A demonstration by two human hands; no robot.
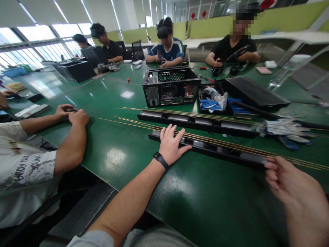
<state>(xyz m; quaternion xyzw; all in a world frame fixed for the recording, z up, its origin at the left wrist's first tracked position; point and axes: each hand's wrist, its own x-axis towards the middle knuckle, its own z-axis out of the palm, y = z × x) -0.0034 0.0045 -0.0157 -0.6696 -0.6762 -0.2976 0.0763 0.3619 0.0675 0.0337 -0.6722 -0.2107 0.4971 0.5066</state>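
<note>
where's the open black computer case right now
In the head view the open black computer case stands on the green table at centre, beyond the two long black strips, left of the blue-and-white gloves.

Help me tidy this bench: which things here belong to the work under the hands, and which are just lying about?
In hand:
near long black plastic strip
thin brass-coloured rods
left hand, flat on the strip
right hand, at the strip's other end

Lying about:
second long black strip
open black computer case
white-and-blue work gloves
green table
</note>
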